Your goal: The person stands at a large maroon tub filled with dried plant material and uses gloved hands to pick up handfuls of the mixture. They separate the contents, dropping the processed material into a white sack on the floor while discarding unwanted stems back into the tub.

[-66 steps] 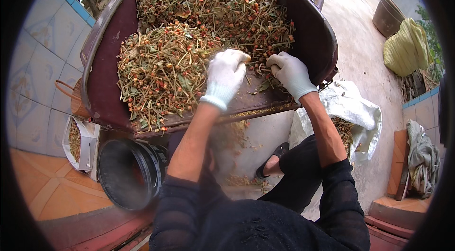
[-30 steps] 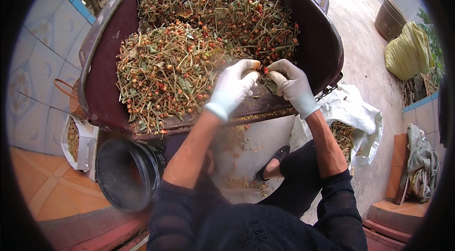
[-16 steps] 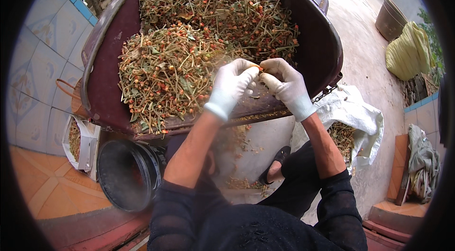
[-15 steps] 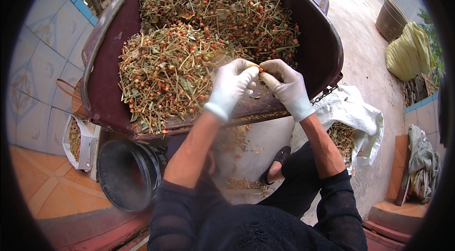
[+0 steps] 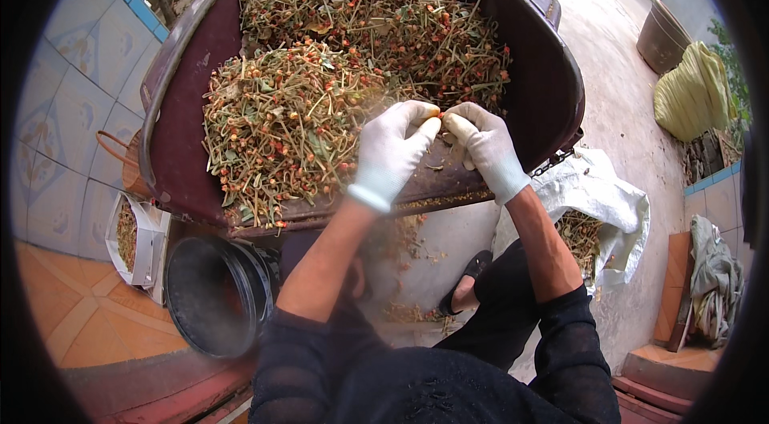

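In a white glove, my left hand pinches a small orange-red berry between thumb and forefinger. My gloved right hand meets it from the other side, its thumb and forefinger also closed at the berry; the fingertips hide most of it. Both hands are over the near edge of a dark maroon cart bed. To the left of and beyond them, the bed bears a big heap of dry stalks mixed with orange-red berries and leaf bits.
A black bucket stands at the lower left, beside a white box of plant bits. On the right lies an open white woven sack with stalks inside. Farther off are a brown tub and a yellowish sack. A chain hangs at the cart's corner.
My hands stay together over the cart edge with only small finger shifts. Less of the orange-red berry shows between the fingertips now. The whole view has shifted slightly.
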Available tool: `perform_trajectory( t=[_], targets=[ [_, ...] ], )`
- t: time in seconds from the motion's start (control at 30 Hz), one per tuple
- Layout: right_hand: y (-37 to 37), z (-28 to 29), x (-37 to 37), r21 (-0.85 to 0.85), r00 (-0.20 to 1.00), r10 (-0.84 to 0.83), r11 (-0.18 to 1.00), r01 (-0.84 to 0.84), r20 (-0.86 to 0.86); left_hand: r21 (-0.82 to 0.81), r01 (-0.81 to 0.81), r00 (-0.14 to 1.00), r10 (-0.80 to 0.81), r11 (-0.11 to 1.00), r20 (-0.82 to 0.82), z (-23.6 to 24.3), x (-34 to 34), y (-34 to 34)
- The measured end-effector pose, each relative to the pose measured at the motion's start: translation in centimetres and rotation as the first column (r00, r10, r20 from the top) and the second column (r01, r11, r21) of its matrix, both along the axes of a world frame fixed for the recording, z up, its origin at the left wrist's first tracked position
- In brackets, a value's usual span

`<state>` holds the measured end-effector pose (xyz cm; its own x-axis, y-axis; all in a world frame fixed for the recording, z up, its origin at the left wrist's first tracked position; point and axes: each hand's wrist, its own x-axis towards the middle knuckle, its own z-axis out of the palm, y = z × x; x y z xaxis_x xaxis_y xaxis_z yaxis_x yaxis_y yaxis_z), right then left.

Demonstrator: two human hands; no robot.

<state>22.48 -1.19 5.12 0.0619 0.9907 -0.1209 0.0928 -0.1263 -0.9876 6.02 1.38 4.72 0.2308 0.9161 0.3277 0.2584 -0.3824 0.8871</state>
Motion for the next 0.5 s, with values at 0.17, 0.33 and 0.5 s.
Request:
perform_trajectory(
  t=[0.17,0.33,0.5],
  targets=[
    [0.0,0.3,0.0,-0.025,0.999,0.047,0.999,-0.047,0.015,0.140,-0.046,0.992,0.062,0.989,-0.108,-0.4,-0.2,-0.1],
    [0.0,-0.4,-0.1,0.068,0.995,0.080,0.994,-0.084,0.066,0.125,-0.077,0.983,0.097,0.989,-0.157,0.1,-0.2,-0.2],
    [-0.3,0.6,-0.6,-0.001,0.991,0.109,0.994,-0.109,-0.077,-0.422,0.140,0.951,-0.003,0.896,0.308,0.2,-0.9,0.4]
  ],
)
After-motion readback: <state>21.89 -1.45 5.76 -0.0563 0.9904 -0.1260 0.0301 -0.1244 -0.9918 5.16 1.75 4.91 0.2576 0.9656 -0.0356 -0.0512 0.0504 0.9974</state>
